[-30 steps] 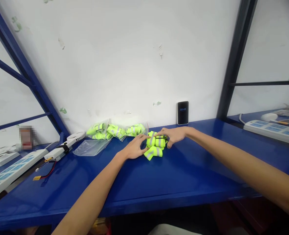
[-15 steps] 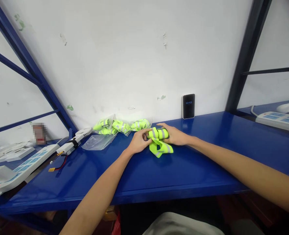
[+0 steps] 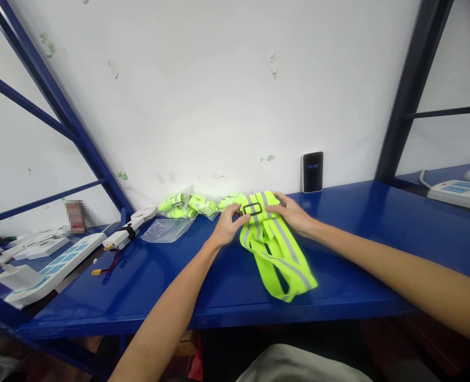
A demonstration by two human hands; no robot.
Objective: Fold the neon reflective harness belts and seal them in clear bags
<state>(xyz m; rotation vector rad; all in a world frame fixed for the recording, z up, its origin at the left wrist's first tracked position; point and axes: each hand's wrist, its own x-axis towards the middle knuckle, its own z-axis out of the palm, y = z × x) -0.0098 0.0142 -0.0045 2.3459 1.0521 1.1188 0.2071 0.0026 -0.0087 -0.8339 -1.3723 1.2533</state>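
A neon yellow-green reflective strap (image 3: 277,249) with silver stripes and a black buckle (image 3: 252,208) is stretched between my hands, just above the table. My left hand (image 3: 227,225) pinches its left end beside the buckle. At the right end, my right hand (image 3: 293,214) grips the folded band between thumb and fingers. Long loops of the strap hang down toward the table's front edge. Behind my left hand, similar straps in clear plastic bags (image 3: 185,206) lie against the wall, partly hidden by it.
An empty-looking clear bag (image 3: 167,229) lies flat on the blue table (image 3: 159,281). At left are a white handheld fan (image 3: 143,214), a battery with wires (image 3: 115,239) and a power strip (image 3: 60,268). A phone-like device showing 22:43 (image 3: 312,172) leans on the wall.
The strap was a compact roll with a short loop hanging; now its long loops have dropped open toward the front edge. Its buckle now faces me. The view has shifted slightly left.
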